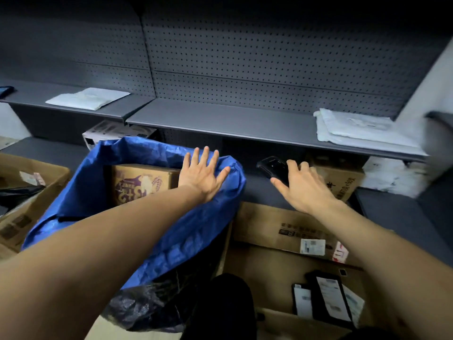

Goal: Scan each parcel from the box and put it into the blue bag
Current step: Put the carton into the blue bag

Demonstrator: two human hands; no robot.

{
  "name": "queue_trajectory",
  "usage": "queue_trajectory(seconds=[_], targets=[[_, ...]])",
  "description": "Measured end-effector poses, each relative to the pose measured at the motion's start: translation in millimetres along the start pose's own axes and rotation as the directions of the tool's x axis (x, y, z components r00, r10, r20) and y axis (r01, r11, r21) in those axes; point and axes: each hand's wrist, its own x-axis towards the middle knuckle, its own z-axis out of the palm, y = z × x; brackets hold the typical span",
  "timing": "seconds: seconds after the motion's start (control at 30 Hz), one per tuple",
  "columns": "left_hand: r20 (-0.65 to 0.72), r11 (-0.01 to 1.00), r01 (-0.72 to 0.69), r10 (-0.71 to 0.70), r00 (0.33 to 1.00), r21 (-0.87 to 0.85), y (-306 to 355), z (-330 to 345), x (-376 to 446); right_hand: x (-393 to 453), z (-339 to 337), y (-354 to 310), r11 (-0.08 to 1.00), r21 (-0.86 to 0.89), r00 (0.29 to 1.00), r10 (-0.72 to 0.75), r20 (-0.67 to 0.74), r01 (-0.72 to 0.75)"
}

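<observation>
Your right hand point(302, 186) curls loosely on the black scanner point(274, 168) lying on the low ledge; get a firm grip first. Your left hand point(202, 174), fingers spread flat, presses the blue bag point(196, 229) rim open. Parcels point(328, 295) wait in the box point(269, 266) below.

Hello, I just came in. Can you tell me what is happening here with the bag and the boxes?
A person is sorting parcels. The left hand lies flat, fingers spread, on the rim of the crumpled blue plastic bag, which already holds a printed cardboard carton. The right hand reaches to the black handheld scanner on the dark ledge, fingers touching it; a firm grip is not clear. Below, the open brown cardboard box holds black parcels with white labels, waiting.
</observation>
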Motion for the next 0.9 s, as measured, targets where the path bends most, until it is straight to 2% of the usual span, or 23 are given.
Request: queue_trajectory(seconds=[0.3,0.5,0.7,0.9], targets=[[-0.022,0.980,-0.196,0.195,0.981,-0.025,126,18,10,-38,1,130,0.979,0.012,0.978,0.204,0.036,-0.204],[0.067,0.943,-0.328,0.331,0.941,-0.050,212,55,7,-64,15,225,0.944,-0.002,0.942,0.328,0.070,-0.329],[0.168,0.889,-0.454,0.458,0.873,-0.068,285,113,0,-81,59,297,0.909,0.014,0.902,0.412,0.130,-0.417],[0.238,0.843,-0.536,0.532,0.813,-0.053,344,176,-1,-95,119,341,0.871,0.055,0.856,0.467,0.223,-0.489]])
